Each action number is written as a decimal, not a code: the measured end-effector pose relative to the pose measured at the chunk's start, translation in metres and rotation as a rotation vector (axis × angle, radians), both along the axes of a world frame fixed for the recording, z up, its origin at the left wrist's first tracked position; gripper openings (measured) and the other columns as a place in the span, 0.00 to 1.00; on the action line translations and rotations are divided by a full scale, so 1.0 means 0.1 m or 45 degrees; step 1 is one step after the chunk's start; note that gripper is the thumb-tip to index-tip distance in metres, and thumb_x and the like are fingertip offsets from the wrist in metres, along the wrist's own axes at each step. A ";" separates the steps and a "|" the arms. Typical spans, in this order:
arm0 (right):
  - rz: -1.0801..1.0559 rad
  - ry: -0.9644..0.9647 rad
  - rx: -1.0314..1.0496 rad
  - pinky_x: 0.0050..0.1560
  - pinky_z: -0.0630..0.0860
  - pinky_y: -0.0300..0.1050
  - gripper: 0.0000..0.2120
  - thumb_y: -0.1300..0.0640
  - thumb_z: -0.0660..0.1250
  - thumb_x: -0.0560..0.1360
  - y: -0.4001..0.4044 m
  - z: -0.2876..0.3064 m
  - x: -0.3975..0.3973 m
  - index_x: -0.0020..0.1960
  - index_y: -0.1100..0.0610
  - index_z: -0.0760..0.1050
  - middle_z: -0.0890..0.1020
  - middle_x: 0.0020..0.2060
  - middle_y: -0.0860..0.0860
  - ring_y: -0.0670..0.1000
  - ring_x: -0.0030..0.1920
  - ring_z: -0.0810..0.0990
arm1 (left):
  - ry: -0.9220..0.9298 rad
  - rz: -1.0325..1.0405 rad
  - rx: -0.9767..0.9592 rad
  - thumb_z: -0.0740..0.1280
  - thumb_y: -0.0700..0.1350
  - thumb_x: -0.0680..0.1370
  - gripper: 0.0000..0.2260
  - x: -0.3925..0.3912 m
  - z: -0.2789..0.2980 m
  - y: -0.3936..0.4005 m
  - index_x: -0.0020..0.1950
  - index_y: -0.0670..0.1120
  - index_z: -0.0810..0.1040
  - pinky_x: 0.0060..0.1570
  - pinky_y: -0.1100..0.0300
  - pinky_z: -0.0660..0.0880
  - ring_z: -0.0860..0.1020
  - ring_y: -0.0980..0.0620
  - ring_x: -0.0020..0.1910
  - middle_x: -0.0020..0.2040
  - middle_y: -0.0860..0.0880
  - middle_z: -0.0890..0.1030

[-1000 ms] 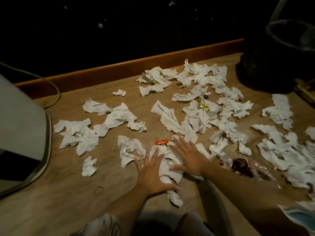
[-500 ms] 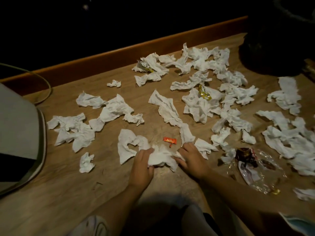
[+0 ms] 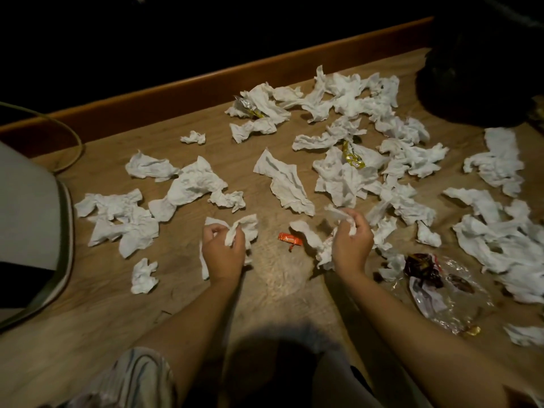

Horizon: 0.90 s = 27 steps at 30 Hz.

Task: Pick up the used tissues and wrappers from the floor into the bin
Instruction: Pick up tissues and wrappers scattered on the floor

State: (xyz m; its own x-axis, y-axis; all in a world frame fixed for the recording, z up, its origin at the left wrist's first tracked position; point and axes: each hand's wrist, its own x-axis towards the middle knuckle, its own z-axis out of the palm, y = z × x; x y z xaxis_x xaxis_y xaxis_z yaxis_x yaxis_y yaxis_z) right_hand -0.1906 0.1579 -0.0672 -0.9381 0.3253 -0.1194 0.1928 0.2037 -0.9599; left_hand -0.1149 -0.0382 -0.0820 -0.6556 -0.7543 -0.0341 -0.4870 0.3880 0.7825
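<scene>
No legible text; print on yellow wrapper too blurred to read.

Floor: wood-grain laminate, mid brown, lit from above w/ a soft bright patch near centre, dim toward the edges. Orange-brown wooden skirting board runs diagonally along the far edge, lower left to upper right. Beyond it everything is black, no detail visible. Left edge: a pale grey object w/ a dark rim, can't tell what. Thin cable loops behind it.
</scene>
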 end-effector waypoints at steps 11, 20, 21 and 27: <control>0.832 -0.029 1.224 0.73 0.42 0.60 0.31 0.28 0.57 0.72 0.39 -0.51 0.34 0.68 0.45 0.69 0.57 0.77 0.53 0.58 0.77 0.49 | -0.458 -0.041 -0.177 0.68 0.46 0.75 0.22 0.27 -0.32 0.07 0.69 0.57 0.73 0.72 0.34 0.38 0.42 0.44 0.79 0.80 0.50 0.55; 1.146 0.201 0.902 0.68 0.68 0.58 0.19 0.47 0.59 0.76 0.59 -0.68 0.47 0.56 0.59 0.78 0.68 0.71 0.55 0.56 0.72 0.65 | -0.155 -0.232 -0.107 0.74 0.48 0.72 0.10 0.49 -0.43 0.12 0.47 0.44 0.79 0.51 0.54 0.73 0.73 0.45 0.54 0.52 0.46 0.76; 1.141 0.193 0.845 0.68 0.69 0.56 0.17 0.49 0.59 0.74 0.60 -0.67 0.48 0.55 0.59 0.77 0.70 0.70 0.55 0.55 0.70 0.67 | -0.142 -0.298 -0.108 0.76 0.43 0.70 0.09 0.50 -0.43 0.13 0.47 0.44 0.79 0.48 0.56 0.71 0.74 0.45 0.51 0.50 0.46 0.76; 0.929 0.231 0.663 0.62 0.67 0.32 0.17 0.67 0.72 0.68 0.47 -0.54 0.48 0.55 0.56 0.75 0.76 0.59 0.49 0.46 0.60 0.72 | -0.093 -0.516 -0.069 0.76 0.34 0.66 0.20 0.38 -0.29 0.27 0.56 0.44 0.78 0.47 0.68 0.67 0.72 0.54 0.50 0.53 0.51 0.70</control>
